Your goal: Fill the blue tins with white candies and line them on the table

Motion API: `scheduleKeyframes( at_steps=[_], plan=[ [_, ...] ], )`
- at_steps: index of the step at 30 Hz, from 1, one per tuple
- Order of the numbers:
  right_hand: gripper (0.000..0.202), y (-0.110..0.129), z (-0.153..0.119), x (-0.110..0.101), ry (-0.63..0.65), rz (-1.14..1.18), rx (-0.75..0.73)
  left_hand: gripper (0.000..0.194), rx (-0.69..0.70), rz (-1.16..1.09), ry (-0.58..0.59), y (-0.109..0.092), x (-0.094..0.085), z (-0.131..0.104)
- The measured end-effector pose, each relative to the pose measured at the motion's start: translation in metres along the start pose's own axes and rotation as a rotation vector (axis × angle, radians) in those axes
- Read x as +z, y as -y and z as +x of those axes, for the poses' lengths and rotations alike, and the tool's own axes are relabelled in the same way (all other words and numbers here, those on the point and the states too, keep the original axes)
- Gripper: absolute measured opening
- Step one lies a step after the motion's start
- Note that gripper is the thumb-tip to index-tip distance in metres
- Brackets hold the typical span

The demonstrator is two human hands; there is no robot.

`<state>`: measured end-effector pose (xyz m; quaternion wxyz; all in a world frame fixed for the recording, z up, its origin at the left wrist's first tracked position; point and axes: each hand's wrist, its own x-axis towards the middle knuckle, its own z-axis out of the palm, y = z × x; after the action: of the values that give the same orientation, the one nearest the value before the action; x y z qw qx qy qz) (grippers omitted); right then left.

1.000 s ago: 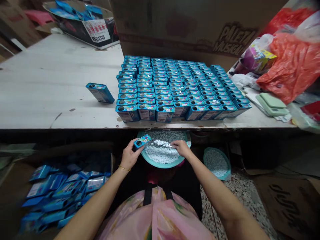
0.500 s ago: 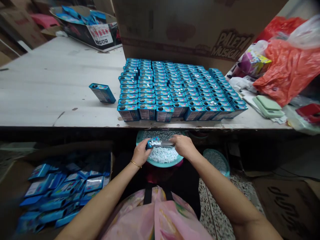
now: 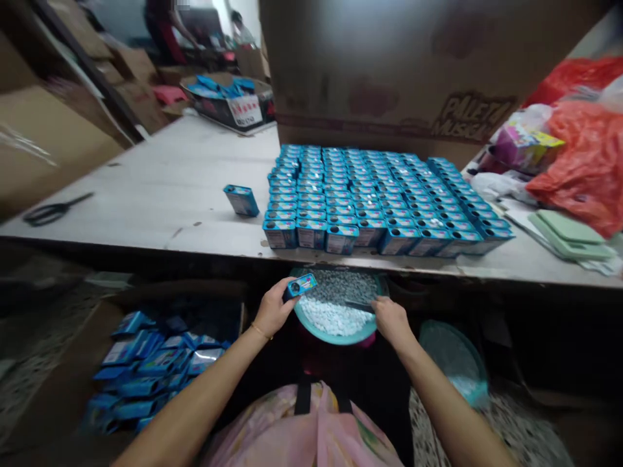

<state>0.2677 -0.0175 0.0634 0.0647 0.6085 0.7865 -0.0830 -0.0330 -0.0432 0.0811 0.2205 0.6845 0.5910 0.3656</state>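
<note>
My left hand is wrapped round a small blue candy box, tilted over the left rim of a turquoise basin. A dark round opening shows in the box's top, with no candies heaped on it. White candy pellets fill the basin. My right hand is closed on the handle of a small grey scoop, held level just above the pellets at the basin's right side. The scoop's exact shape is blurred.
Rows of blue boxes stand on the white table, and one box stands apart. Scissors lie left, a green scale right. Below are a carton of boxes and another basin. People are behind.
The pellets heaped at the box's mouth are gone from its top. My right hand has drawn the scoop away from the box, rightward. The view has swung left and up.
</note>
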Motion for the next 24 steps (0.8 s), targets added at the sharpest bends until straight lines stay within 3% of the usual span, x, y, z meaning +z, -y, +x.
scheduleKeyframes(
  at_steps=[4,8,10,13,16,18,20,22,24],
  plan=[
    [0.04,0.001,0.008,0.018,0.024,0.079,0.018,0.038,-0.114,-0.109,-0.187,0.016,-0.075,0.012],
    [0.045,0.004,0.008,0.028,0.064,0.217,0.006,0.046,-0.162,-0.221,-0.38,0.06,-0.136,0.063],
    [0.045,0.008,0.005,0.033,0.078,0.264,0.005,0.046,-0.137,-0.259,-0.389,0.088,-0.15,0.1],
    [0.044,0.012,-0.001,0.044,0.088,0.297,0.015,0.046,-0.146,-0.256,-0.321,0.122,-0.154,0.154],
    [0.043,0.015,-0.003,0.052,0.108,0.298,0.017,0.046,-0.16,-0.125,-0.306,0.143,-0.155,0.184],
    [0.042,0.015,-0.004,0.055,0.131,0.296,0.012,0.049,-0.168,-0.005,-0.381,0.156,-0.161,0.182],
    [0.041,0.014,-0.002,0.06,0.154,0.296,-0.002,0.047,-0.193,0.044,-0.552,0.177,-0.173,0.157],
    [0.039,0.012,0.001,0.067,0.166,0.297,-0.026,0.043,-0.25,0.03,-0.747,0.206,-0.187,0.109],
    [0.039,0.01,0.005,0.076,0.171,0.303,-0.068,0.04,-0.364,-0.001,-0.885,0.237,-0.194,0.042]
  ],
)
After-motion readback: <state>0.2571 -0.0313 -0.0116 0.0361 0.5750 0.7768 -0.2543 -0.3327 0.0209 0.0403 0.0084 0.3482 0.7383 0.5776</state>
